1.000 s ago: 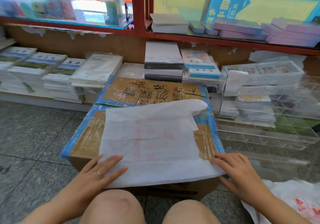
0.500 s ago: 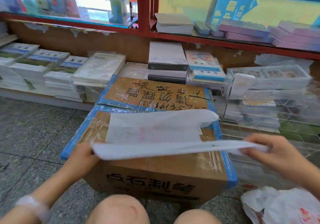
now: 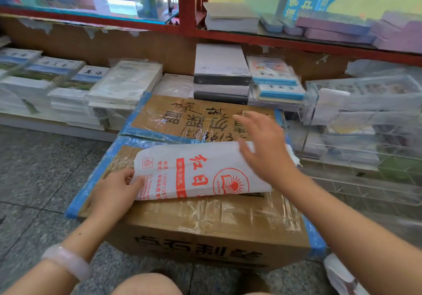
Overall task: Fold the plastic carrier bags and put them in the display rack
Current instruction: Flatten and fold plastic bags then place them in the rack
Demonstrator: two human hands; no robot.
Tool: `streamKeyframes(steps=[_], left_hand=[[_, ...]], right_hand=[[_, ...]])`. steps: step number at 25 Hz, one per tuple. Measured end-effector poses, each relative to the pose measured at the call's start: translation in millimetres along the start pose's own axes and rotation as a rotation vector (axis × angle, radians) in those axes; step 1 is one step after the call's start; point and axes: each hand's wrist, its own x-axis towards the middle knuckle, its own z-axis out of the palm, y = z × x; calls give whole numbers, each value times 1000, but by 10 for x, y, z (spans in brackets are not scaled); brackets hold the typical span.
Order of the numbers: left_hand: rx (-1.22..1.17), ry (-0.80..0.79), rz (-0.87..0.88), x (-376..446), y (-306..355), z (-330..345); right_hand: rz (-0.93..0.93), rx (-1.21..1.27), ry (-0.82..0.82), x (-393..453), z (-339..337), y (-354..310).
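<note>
Lying folded on the taped brown cardboard box (image 3: 205,214), the white red-printed plastic bag (image 3: 201,171) has its left edge pinched by the left hand (image 3: 114,194); the right hand (image 3: 265,148) hovers above with a wide grip.

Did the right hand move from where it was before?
Yes. The right hand left the box's near right corner and went up and forward over the folded bag.

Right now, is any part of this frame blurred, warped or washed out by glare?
Head view: the right hand is motion-smeared over the sharp, readable carrier bag; the clear display rack at right looks streaked and soft; glare patches shine on the taped cardboard box; the red shelf bends from wide-angle distortion.
</note>
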Motion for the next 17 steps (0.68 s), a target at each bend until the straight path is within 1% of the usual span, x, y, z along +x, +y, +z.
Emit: streamKeyframes(steps=[1,2,4,6,7,10,12,15,17], left_hand=[[-10,-11,-3,-2,3,-8],[-25,-19,-3,2,2,-17],[-32,-52,11,2,3,-43],[-30,-106,30,6,1,-61],[-34,-134,34,12,3,-76],[-47,-204,18,45,-9,-104],[-43,-226,12,79,-3,-108],[-32,-172,-19,152,54,-65],[26,-125,-38,193,82,-32]], right_hand=[[-90,-24,-111,39,95,-181],[-129,-57,-238,76,202,-335],[-129,-133,-429,123,410,-510],[-108,-201,-543,102,563,-564],[-106,-228,-569,62,614,-578],[-135,-280,-568,-98,667,-640],[-120,-257,-602,-222,670,-654],[-26,-215,-722,-403,703,-641],[23,-196,-744,-481,722,-668]])
